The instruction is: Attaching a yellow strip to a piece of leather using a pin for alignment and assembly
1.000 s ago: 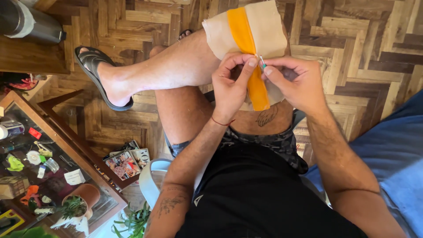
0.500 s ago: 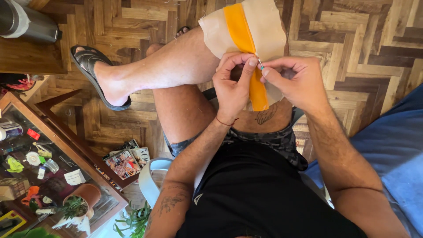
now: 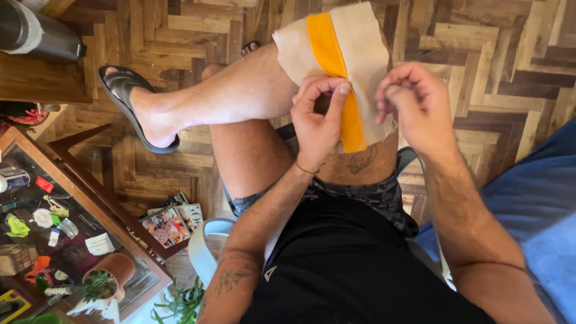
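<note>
Cream cloth [image 3: 360,42] with orange ribbon [image 3: 336,72] draped over a raised knee. Left hand [image 3: 318,120] pinching the ribbon, right hand [image 3: 417,105] closed just beside it. Below left, glass-topped counter [image 3: 120,228] above herringbone floor [image 3: 498,54].

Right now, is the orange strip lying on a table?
No, the orange strip runs down the cream cloth draped over the person's knee.

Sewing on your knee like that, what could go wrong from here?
The cream cloth with its orange ribbon lies loosely over the bare knee, so it may slip off. The left hand pinches the ribbon close to the right hand; any needle there, too small to see, could prick skin.
</note>
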